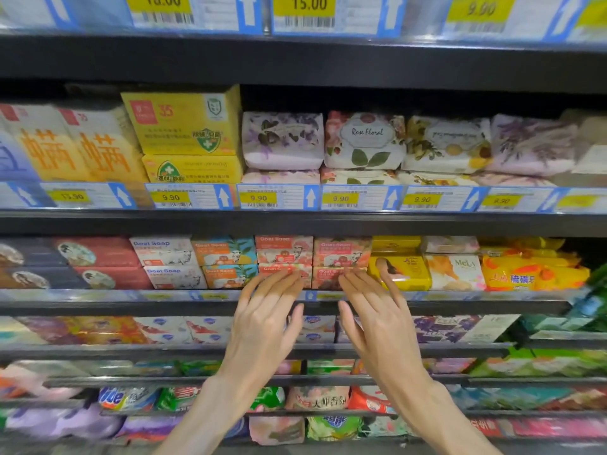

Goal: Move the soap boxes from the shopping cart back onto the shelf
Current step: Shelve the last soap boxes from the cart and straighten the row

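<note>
Soap boxes marked "Goat Soap" stand on the shelf [295, 302] at the centre of the head view, eight showing, in four stacks of two; two white boxes [169, 262] at 9 o'clock of the row, two orange-and-teal boxes [226, 262] next, two pink boxes [284, 254] next, and two more pink boxes [341, 256] at 3 o'clock of the row; each stack touches its neighbour.

Left hand [266, 323] reaches up from 6 o'clock, fingers straight and close together, holding nothing; its fingertips [289, 275] lie against the front of the lower box of the third stack; thumb apart, pointing toward 1 o'clock.

Right hand [377, 320] is likewise flat and unclenched, fingers straight, gripping nothing; its fingertips [353, 275] touch the front of the lower box of the fourth stack; its outermost finger lies across a yellow box [399, 272] just beside that stack at 3 o'clock; the two hands are near each other but apart.

Toward 9 o'clock of the goat boxes lie two red boxes [105, 264], stacked; toward 3 o'clock, past the yellow box, a "MeLa" box [455, 270] and yellow packets [532, 274].

One shelf up, toward 12 o'clock, four floral packs [364, 141] show in the top layer, one reading "Rose Floral"; price tags [259, 198] reading 9.90 run below them; the cart does not show.
</note>
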Tool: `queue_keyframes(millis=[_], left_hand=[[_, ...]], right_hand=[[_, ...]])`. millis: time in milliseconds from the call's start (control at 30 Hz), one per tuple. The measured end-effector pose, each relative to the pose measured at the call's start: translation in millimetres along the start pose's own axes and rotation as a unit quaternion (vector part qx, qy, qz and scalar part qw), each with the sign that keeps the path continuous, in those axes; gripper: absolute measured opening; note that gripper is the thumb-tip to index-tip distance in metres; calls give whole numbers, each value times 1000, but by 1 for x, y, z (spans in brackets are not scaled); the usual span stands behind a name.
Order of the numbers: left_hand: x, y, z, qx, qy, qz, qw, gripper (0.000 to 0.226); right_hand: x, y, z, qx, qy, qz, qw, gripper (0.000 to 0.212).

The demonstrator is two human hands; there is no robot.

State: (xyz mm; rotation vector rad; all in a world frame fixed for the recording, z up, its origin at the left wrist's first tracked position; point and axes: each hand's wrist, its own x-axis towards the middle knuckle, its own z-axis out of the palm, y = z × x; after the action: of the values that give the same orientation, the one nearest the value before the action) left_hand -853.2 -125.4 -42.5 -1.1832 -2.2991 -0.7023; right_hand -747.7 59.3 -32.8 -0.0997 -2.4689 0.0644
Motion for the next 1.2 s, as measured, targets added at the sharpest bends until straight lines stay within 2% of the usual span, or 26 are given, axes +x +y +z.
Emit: queue_keyframes(millis=[67,400,600,700,800,967,1133,1200], left_hand=[[7,0,-1,1,14,2,1000,38],[12,-4,0,6,17,-3,1000,38],[18,-2,-8,-29,58,23,998,33],[33,1,-12,-18,56,44,997,37],[52,3,-9,35,46,55,997,41],[67,0,4,79,45,14,996,30],[80,2,9,102,26,-35,994,26],[79,2,9,101,30,-30,994,27]], right_hand=[[9,-2,-4,5,16,-10,1000,35],[19,-5,4,-6,-22,8,1000,38],[17,4,-8,72,54,10,996,29],[27,18,-20,49,72,49,995,30],[38,28,-27,-23,55,98,993,32],[50,43,-17,-91,40,105,989,32],[68,44,-14,-86,-81,174,978,31],[70,45,-15,-72,-97,184,975,31]])
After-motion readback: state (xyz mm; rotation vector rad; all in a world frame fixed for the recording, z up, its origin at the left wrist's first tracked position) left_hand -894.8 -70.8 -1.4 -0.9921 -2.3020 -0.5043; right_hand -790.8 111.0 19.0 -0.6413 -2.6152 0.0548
